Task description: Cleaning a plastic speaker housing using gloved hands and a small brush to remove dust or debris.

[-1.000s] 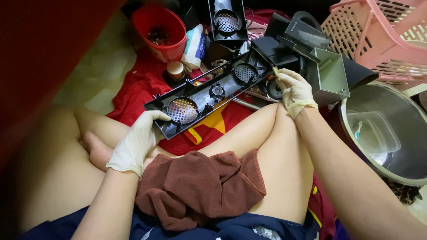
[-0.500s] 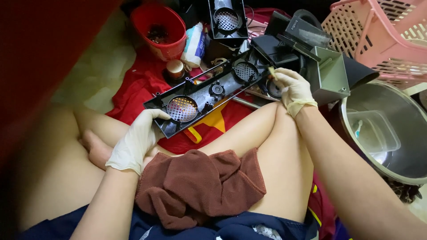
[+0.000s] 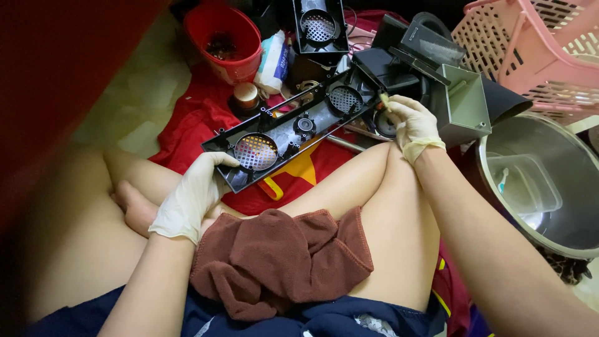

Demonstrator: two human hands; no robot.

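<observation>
So the person sat on the floor with a long black panel (image 3: 293,134) propped across the raised knee, the one with round mesh grilles and a small hub in the middle. The left hand (image 3: 190,200), in a pale glove, had its fingers wrapped around the near lower end of the panel, holding it steady. The right hand (image 3: 412,125), gloved too, was up at the far end, fingers pinched shut on what looked like a small brush or stick (image 3: 382,100) pressed against the panel's edge by the second grille; too small to tell exactly which. Compared with a second earlier, honestly not much had moved: the panel kept the same tilt, the left grip stayed put, and the right hand only shifted a touch along that far end, so I'd guess the cleaning was still working over the same spot. A brown cloth (image 3: 281,262) lay on the lap, a red bucket (image 3: 228,43) sat beyond on the red sheet (image 3: 187,118), a pink basket (image 3: 536,50) and a metal basin (image 3: 543,181) were off to the right.
</observation>
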